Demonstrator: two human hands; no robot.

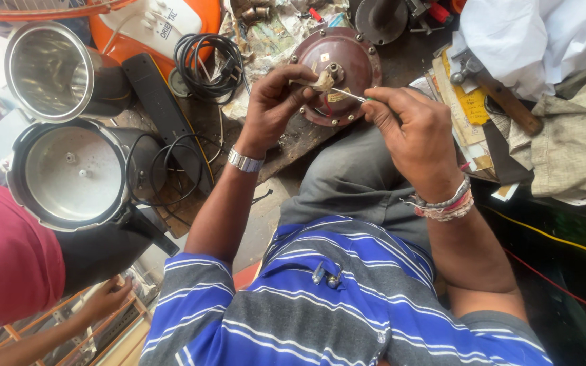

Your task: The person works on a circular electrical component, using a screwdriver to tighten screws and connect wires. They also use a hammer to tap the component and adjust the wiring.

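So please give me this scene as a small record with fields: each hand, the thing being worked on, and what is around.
left hand: pinches a small pale wad against the hub of the motor
right hand: holds a thin metal tool, tip toward the wad
motor: round, dark red, bolts on its rim, lying on the person's knee
left side: two steel pots, a coiled black cable
right side: hammer, papers, cloth
other person: a hand at lower left

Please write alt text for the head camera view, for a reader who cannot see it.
The left hand holds a small rag on a round maroon motor, while the right hand points a thin tool at it. Two steel pots stand nearby.
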